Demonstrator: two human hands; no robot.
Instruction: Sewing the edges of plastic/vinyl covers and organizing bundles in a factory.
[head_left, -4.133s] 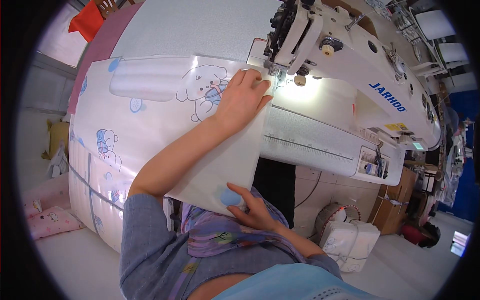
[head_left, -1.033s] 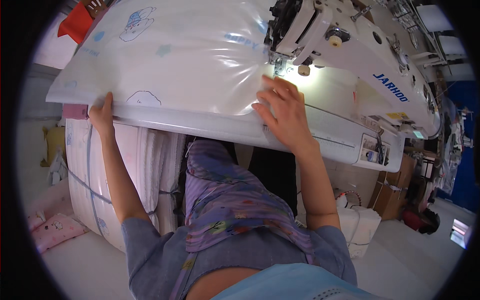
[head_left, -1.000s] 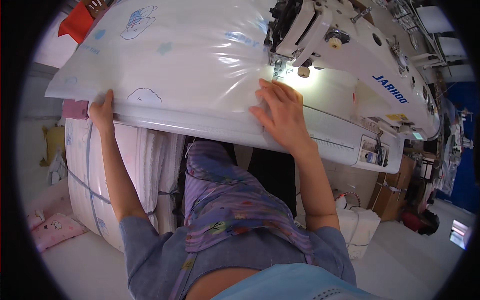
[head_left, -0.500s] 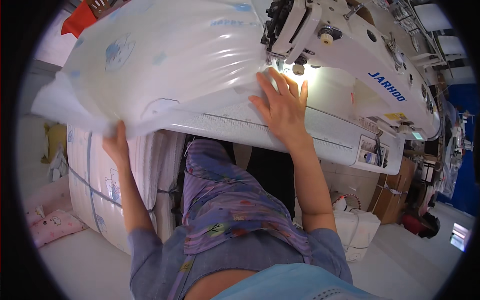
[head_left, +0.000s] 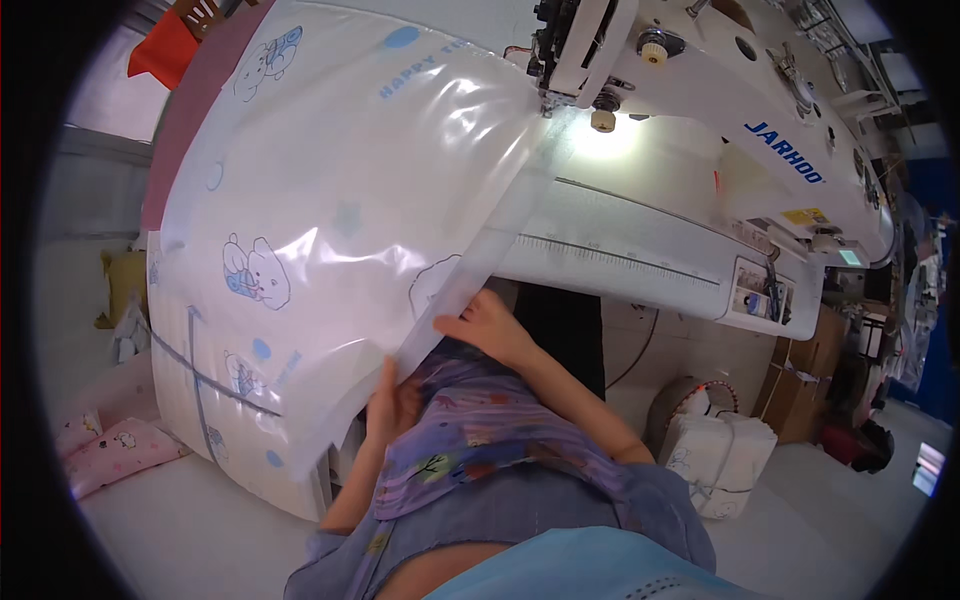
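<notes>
A glossy white sheet (head_left: 340,215) with pale blue bear prints spreads over the left of the sewing table, its far right corner at the needle end of a white sewing machine (head_left: 700,105). Its edge runs slantwise from there down toward my lap. My left hand (head_left: 392,408) grips this edge low down, thumb on top and fingers mostly hidden beneath. Farther up the same edge, my right hand (head_left: 495,328) pinches it, with the fingertips partly covered by the sheet. Both hands are off the table, in front of my purple patterned apron (head_left: 490,420).
A strapped bundle (head_left: 190,400) with similar prints stands at the left, under the sheet's hanging part. The machine bed (head_left: 630,250) with its ruler lies to the right. Beyond are a tied white bundle (head_left: 720,455), a cardboard box (head_left: 800,385) and pink printed fabric (head_left: 125,455).
My right hand has left the needle area and come down to the sheet's edge. My left hand has moved right and nearer to me, drawing the edge into a slant toward my lap.
</notes>
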